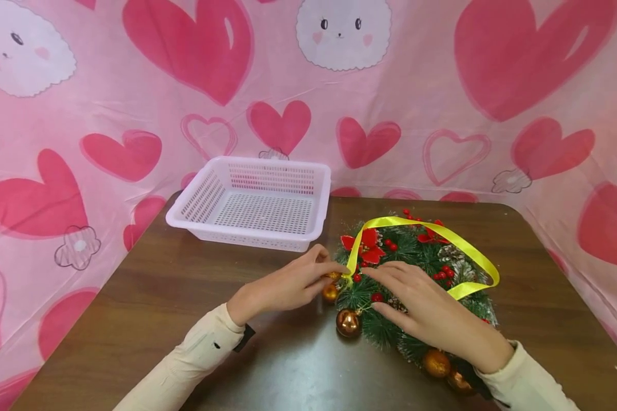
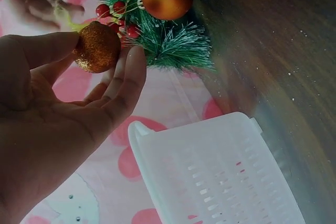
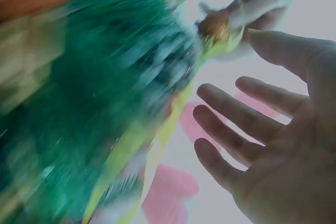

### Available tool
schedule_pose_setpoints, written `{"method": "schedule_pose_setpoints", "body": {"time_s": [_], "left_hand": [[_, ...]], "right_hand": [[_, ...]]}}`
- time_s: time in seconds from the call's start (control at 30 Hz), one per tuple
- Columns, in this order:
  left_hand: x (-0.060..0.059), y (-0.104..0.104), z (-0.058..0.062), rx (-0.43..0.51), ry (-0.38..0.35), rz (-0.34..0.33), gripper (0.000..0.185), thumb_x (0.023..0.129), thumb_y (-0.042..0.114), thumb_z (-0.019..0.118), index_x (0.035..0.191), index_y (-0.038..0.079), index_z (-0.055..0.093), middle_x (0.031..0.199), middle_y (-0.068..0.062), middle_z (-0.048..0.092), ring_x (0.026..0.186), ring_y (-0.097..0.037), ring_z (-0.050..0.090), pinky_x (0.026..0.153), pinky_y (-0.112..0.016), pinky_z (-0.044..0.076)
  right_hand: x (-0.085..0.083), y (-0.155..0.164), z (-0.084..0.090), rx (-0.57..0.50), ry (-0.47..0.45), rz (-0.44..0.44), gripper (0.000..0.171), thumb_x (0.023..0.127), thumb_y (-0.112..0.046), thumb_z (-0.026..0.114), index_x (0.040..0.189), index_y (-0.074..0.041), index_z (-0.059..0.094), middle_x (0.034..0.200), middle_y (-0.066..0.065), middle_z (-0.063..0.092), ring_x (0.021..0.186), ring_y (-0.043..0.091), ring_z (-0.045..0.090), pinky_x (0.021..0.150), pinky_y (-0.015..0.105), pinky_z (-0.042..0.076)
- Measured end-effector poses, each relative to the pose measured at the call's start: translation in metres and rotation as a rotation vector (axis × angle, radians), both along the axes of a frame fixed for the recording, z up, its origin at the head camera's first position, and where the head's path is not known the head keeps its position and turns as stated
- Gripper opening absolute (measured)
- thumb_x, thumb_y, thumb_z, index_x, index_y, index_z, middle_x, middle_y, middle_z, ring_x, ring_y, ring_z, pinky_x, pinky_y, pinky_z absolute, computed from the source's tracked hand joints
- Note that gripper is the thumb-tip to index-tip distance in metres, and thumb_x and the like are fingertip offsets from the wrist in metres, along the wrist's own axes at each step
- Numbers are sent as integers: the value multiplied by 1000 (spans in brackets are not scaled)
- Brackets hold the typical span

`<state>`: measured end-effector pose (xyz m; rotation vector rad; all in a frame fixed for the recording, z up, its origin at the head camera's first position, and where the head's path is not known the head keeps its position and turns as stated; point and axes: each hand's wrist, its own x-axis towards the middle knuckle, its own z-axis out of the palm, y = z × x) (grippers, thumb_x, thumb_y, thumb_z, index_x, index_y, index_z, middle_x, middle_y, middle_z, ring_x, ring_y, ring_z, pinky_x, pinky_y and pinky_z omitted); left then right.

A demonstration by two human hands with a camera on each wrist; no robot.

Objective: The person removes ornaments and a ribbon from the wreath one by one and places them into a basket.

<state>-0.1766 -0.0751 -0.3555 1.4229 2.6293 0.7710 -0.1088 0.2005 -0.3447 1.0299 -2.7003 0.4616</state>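
In the left wrist view my left hand (image 2: 68, 98) pinches a glittery orange-gold bauble (image 2: 98, 48) between thumb and fingers. It is at the left edge of a green Christmas wreath (image 1: 375, 331) with red berries, pinecones and red poinsettias (image 1: 370, 249). A yellow ribbon (image 1: 473, 251) loops over the wreath, its near end beside the pinched bauble. Over the wreath's front half, my right hand (image 1: 427, 302) has its fingers extended and spread, fingertips near that ribbon end. Its palm is bare in the right wrist view. A shiny copper bauble (image 1: 348, 323) hangs at the wreath's near-left edge.
A white perforated plastic basket (image 1: 252, 238) stands at the back left of the dark wooden table (image 1: 149, 297). More orange baubles (image 1: 436, 363) lie at the wreath's near edge, beside the right wrist. A pink heart-print cloth (image 1: 308, 85) hangs behind the table.
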Motion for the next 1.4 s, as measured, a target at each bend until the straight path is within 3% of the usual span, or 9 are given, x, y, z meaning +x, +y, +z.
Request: {"method": "schedule_pose_setpoints", "body": {"time_s": [0.2,0.53,0.77,1.07,1.23,1.4], "left_hand": [[3,-3,4,16,6,-2,32,101,14,57,133,19,62,113,0,46,91,-9,48,78,-23,46],[7,-14,8,4,-40,23,46,100,16,59,144,26,52,116,1,49,91,-9,49,76,-22,48],[6,-28,15,68,-53,83,40,100,24,61,139,24,55,120,5,51,98,-9,50,80,-25,50],[-9,-37,14,227,-18,129,37,96,22,68,132,16,61,118,4,57,99,-12,54,82,-30,53],[-16,-41,16,290,16,175,38,94,19,71,129,10,63,117,1,60,100,-11,57,82,-31,56],[-25,-46,17,343,79,204,36,92,14,71,127,10,64,116,-3,63,97,-14,59,77,-31,57]], "right_hand": [[-13,-25,3,26,-80,43,71,85,-25,80,147,-10,48,150,8,45,138,29,39,104,55,43],[-22,-30,-8,206,7,-1,63,86,-28,79,139,-4,57,143,15,54,138,37,40,105,63,37],[-23,-27,-10,210,30,-9,63,85,-29,80,140,-6,57,142,15,54,136,37,41,105,61,39],[-6,-6,0,172,51,-70,71,84,-28,81,146,-12,50,150,16,45,137,39,40,102,63,40],[10,19,-2,142,52,-128,65,86,-29,79,142,-10,54,143,15,51,131,37,46,98,62,44],[23,41,-7,36,93,-145,58,85,-24,79,138,-11,57,135,10,56,121,31,54,92,58,48]]}}
